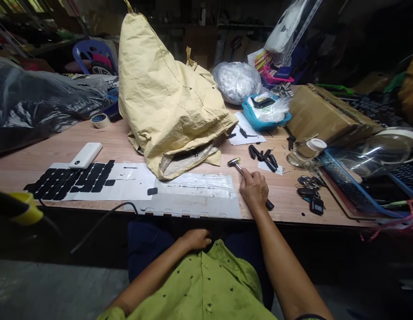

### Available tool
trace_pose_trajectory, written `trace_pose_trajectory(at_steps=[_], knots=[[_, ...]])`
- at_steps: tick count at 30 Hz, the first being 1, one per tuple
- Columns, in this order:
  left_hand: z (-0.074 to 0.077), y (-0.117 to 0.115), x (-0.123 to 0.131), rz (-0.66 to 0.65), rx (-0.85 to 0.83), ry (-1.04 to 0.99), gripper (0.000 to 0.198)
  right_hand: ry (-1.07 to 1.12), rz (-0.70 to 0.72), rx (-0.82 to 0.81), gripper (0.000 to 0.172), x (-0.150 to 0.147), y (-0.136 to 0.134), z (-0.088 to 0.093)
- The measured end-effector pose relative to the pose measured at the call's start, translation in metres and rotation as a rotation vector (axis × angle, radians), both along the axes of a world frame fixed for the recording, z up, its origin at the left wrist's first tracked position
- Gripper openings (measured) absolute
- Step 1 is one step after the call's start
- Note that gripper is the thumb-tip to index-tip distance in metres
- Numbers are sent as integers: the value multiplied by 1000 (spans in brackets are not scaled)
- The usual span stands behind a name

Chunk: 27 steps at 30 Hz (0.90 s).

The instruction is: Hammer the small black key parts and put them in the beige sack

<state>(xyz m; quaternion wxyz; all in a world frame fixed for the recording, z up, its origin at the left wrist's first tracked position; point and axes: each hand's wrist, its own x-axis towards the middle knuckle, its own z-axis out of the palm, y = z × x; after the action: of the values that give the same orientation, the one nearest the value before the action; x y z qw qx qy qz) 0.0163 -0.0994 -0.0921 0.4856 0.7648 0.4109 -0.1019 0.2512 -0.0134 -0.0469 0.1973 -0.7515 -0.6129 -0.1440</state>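
My right hand (pixel 254 189) is wrapped around the handle of a small hammer (pixel 238 167), resting on the table. The hammer's head points away from me, its yellow face showing, and the black handle end sticks out beneath my palm. My left hand (pixel 197 239) lies in my lap below the table edge, fingers curled in, with nothing seen in it. Left of the hammer is a pale board covered with clear plastic (pixel 199 195). A large beige sack (pixel 173 93) stands behind it, its open mouth facing me. Several small black parts (pixel 264 156) lie just beyond my right hand.
On the left, rows of flat black pieces (pixel 69 181) lie on white paper beside a white power bank (pixel 86 154) and a tape roll (pixel 100 120). To the right are keys (pixel 311 195), a glass jar (pixel 306 152), a blue basket (pixel 349 171), a cardboard box (pixel 321 113) and a turquoise tub (pixel 266 124).
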Motion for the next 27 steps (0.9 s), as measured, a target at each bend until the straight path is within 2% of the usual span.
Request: trace_pose_trajectory(at_steps=[3, 5, 7, 9, 11, 13, 15, 18, 21, 24, 27], knots=[[43, 1, -3, -180, -52, -193, 16, 3, -8, -16, 37, 0, 1, -1], [74, 14, -9, -224, -134, -402, 24, 5, -11, -32, 37, 0, 1, -1], [99, 37, -15, -139, -134, -539, 29, 4, -12, -38, 37, 0, 1, -2], [112, 68, -22, 78, 47, -569, 28, 2, -9, -39, 37, 0, 2, -3], [114, 104, -28, 383, 365, -480, 23, -1, -4, -41, 37, 0, 3, -4], [106, 139, -33, 671, 672, -301, 17, -3, -1, -39, 38, -1, 3, -5], [94, 166, -37, 849, 867, -137, 19, -6, 2, -30, 39, -1, 4, -6], [75, 188, -42, 895, 969, -17, 28, -14, 2, -12, 39, -2, 4, -7], [61, 191, -44, 854, 955, 59, 26, -21, 8, 6, 39, -1, 3, -8], [55, 189, -44, 834, 949, 77, 21, -21, 16, 7, 39, 0, 2, -8], [58, 187, -45, 834, 951, 41, 18, -26, 14, -5, 39, 0, 1, -7]])
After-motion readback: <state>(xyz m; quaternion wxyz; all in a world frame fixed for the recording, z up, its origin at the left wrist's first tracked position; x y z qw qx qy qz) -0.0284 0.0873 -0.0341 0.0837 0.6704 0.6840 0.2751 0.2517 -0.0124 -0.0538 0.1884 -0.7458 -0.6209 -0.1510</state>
